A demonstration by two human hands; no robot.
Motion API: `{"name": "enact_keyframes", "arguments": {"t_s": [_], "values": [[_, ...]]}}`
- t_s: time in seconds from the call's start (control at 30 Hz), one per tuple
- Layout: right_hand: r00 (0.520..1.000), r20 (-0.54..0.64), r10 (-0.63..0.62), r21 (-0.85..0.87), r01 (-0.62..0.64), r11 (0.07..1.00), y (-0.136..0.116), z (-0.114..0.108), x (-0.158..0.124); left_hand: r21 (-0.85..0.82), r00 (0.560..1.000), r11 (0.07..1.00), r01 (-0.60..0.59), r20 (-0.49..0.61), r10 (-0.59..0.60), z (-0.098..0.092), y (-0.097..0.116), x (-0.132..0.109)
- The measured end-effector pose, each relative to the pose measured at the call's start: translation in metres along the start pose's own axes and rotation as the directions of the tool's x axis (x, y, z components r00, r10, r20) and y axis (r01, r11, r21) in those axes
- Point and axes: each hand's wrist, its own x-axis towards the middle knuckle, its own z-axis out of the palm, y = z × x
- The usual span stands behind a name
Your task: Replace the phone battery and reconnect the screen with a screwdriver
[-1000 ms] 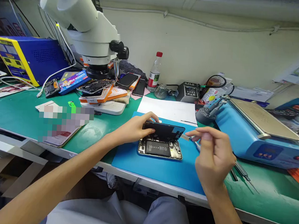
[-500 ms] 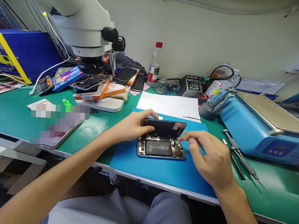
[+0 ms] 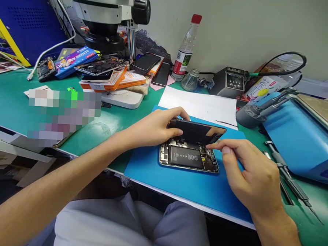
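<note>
An opened smartphone (image 3: 187, 168) lies on the blue mat (image 3: 151, 162), its battery (image 3: 186, 157) and inner boards showing. Its black screen panel (image 3: 195, 132) is tilted up along the far side. My left hand (image 3: 163, 126) grips that panel at its left end, thumb on the inner face and fingers behind. With the index finger stretched out, my right hand (image 3: 252, 171) touches the phone's inside at the right, near the raised panel. The right thumb stands apart from that finger, and the other fingers are curled. I see no tool in it.
Screwdriver-like tools (image 3: 290, 177) lie right of the mat, beside a blue machine (image 3: 303, 134). White paper (image 3: 198, 102) with tweezers (image 3: 226, 123) lies behind. A microscope (image 3: 103, 20) overhangs stacked boxes (image 3: 100, 86) at left; a bottle (image 3: 184, 52) and glass jar (image 3: 190, 80) stand at the back.
The camera view has shifted, so the bench appears nearer, with the phone and hands farther right in view. Both hands keep about the same places on the phone.
</note>
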Motion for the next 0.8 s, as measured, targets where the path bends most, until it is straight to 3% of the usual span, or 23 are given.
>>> {"name": "enact_keyframes", "arguments": {"t_s": [0.8], "values": [[0.995,0.085,-0.048,-0.074,0.055,0.996,0.0009,0.0077,0.0015,0.010,0.998,0.998,-0.061,-0.018,0.062,0.0007,-0.0029,0.0014]]}}
